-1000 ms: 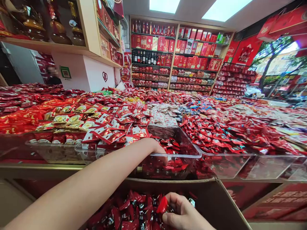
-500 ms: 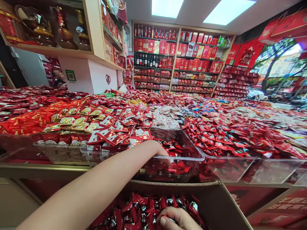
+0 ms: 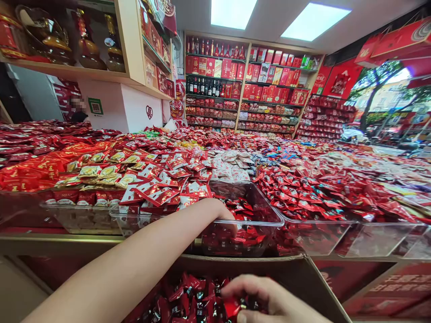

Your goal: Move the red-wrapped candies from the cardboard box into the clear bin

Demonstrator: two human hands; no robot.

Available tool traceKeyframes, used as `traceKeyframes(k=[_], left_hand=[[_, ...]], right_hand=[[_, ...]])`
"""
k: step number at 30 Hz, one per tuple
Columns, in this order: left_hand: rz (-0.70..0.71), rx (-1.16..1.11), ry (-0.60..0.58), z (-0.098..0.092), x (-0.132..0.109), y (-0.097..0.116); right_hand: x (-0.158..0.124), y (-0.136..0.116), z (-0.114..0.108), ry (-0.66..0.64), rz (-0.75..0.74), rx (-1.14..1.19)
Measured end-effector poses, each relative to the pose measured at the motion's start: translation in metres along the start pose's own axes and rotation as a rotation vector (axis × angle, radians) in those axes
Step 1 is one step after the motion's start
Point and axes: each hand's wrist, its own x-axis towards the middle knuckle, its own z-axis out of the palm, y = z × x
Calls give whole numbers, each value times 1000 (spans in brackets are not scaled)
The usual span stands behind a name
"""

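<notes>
My left arm reaches over the front of a clear plastic bin (image 3: 279, 220), and my left hand (image 3: 227, 220) is down inside it among red-wrapped candies (image 3: 249, 233). Seen through the bin's wall, its fingers are mostly hidden, so I cannot make out their grip. Below, my right hand (image 3: 257, 298) is over an open cardboard box (image 3: 289, 273). Slightly blurred, its thumb and fingers close on a shiny red candy packet (image 3: 231, 307). Many similar red and black packets (image 3: 188, 298) lie in the box under and beside the hand.
Neighbouring clear bins are heaped with red-and-white packets (image 3: 158, 190), gold packets (image 3: 107, 172) and red packets (image 3: 303, 193). A shelf cabinet (image 3: 126, 45) juts out at upper left. Shelves of bottles and red boxes (image 3: 215, 67) line the back wall. A person is partly visible at far left.
My right hand has risen from the packets in the box, with a red packet now showing between thumb and fingers. My left hand stays in the bin. The view has shifted slightly.
</notes>
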Motion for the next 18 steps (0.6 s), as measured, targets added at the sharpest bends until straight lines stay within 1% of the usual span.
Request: traceKeyframes(k=[2,4,6,8,9,12,15,18], left_hand=[[-47,-34,-84,0,1,-1],[-66,-59,-123,-1,1,-1],[-75,-73,-137,-1,0,-2],[-76,-78,-147,-2,0,-3],[-73,-78,-153,-3,1,-3],[-54,-67,-159,-4,5,-3],[-36,-50,-158,-5,9,-4],[-35,-49,-171,-6,12,-6]], right_hand=[[-7,-34,-20,177,-112,-135],[-4,-60,-43,353,-189,-336],[11,-74,-65,507,-173,-612],[35,-76,-85,609,-70,-871],[48,-73,-93,621,-14,-971],[82,-61,-108,565,103,-1176],[105,-50,-112,504,205,-1286],[118,-40,-113,426,311,-1321]])
